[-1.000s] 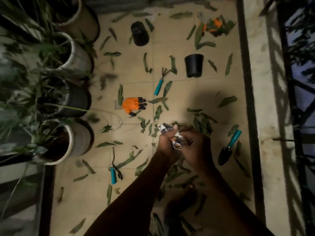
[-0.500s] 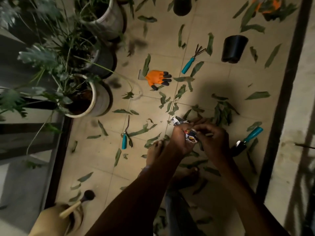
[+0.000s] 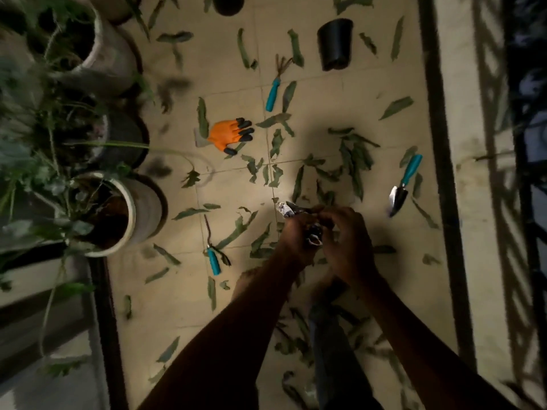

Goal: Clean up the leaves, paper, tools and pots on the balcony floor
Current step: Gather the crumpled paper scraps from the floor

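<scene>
Both hands meet over the tiled floor around crumpled paper [image 3: 285, 209]. My left hand [image 3: 296, 233] grips one side of it and my right hand [image 3: 344, 241] pinches the other; most of the paper is hidden between them. Several green leaves [image 3: 353, 156] lie scattered over the tiles. An orange glove [image 3: 228, 136] with black fingertips lies to the upper left. A teal-handled hand rake [image 3: 275, 88], a teal-handled trowel [image 3: 404, 184] and a teal-handled weeder [image 3: 211, 254] lie on the floor. A black plastic pot [image 3: 336, 44] lies on its side further off.
Large planted pots [image 3: 142, 208] line the left side, their stems reaching over the floor. A second black pot [image 3: 228, 4] sits at the top edge. A raised ledge [image 3: 470, 202] and railing run along the right. My bare feet stand among leaves below my hands.
The view has swung back right and up; the brush and bag at the lower left have left the frame. Both hands still work the crumpled paper between them.
</scene>
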